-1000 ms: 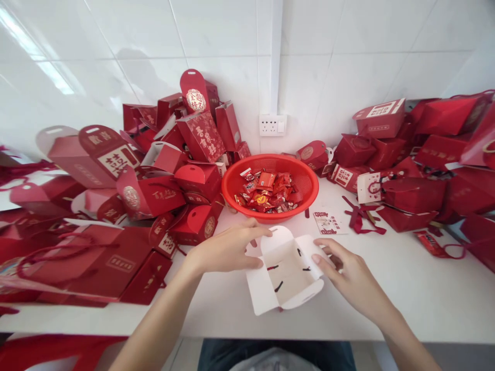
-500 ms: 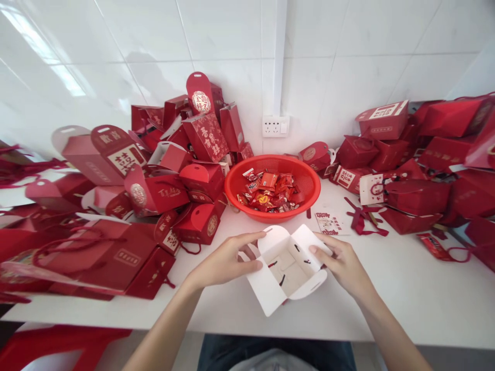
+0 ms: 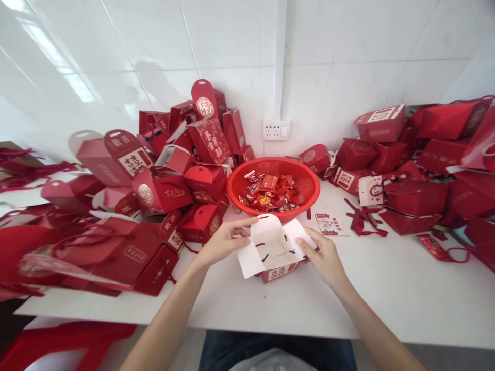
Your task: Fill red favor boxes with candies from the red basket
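Note:
An open gift box (image 3: 273, 248), white inside and red outside, stands on the white table (image 3: 386, 288) in front of me with its flaps spread. My left hand (image 3: 222, 241) pinches the box's left flap and rear edge. My right hand (image 3: 323, 255) grips the box's right side, fingers curled on the flap. Just behind the box sits a red plastic basket (image 3: 309, 178) holding several wrapped candies (image 3: 268, 190).
Piles of red gift boxes (image 3: 162, 175) cover the table's left side and another heap (image 3: 417, 165) fills the right. A small printed card (image 3: 328, 224) and red ribbon (image 3: 363, 221) lie right of the basket. A wall socket (image 3: 276, 129) sits on the tiled wall behind.
The box went from lying nearly flat to standing up with its sides raised, and both hands moved inward and toward the basket with it.

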The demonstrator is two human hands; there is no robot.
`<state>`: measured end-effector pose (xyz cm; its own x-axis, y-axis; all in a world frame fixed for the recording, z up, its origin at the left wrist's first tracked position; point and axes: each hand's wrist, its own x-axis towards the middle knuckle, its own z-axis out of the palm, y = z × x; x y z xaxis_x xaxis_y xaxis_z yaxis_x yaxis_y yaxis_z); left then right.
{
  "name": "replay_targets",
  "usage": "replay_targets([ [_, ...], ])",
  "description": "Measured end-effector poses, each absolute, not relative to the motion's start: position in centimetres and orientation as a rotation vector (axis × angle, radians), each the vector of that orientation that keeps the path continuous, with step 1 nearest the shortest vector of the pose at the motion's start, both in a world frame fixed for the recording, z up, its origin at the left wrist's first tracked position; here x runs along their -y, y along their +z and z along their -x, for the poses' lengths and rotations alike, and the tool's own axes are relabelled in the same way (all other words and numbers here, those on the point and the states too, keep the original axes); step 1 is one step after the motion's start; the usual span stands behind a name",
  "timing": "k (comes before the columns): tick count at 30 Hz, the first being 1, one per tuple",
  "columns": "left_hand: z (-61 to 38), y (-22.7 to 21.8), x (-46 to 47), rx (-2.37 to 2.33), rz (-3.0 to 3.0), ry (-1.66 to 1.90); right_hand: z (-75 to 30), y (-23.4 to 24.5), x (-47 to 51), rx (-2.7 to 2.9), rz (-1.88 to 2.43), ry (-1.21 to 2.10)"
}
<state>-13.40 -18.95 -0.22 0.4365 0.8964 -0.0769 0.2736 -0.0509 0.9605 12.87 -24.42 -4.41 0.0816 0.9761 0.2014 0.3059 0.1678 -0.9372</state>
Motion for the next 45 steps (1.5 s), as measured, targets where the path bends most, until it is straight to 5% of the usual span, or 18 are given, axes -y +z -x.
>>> replay_targets([
  [27, 14.1, -0.9, 20.8, -1.146, -1.225, 0.799, -13.2, -3.6, 21.9, 1.614, 1.232, 0.960],
  [45, 14.1, -1.1, 19.0, -1.159, -1.549, 0.905, -14.1, -2.4, 21.7, 1.673, 1.408, 0.494],
])
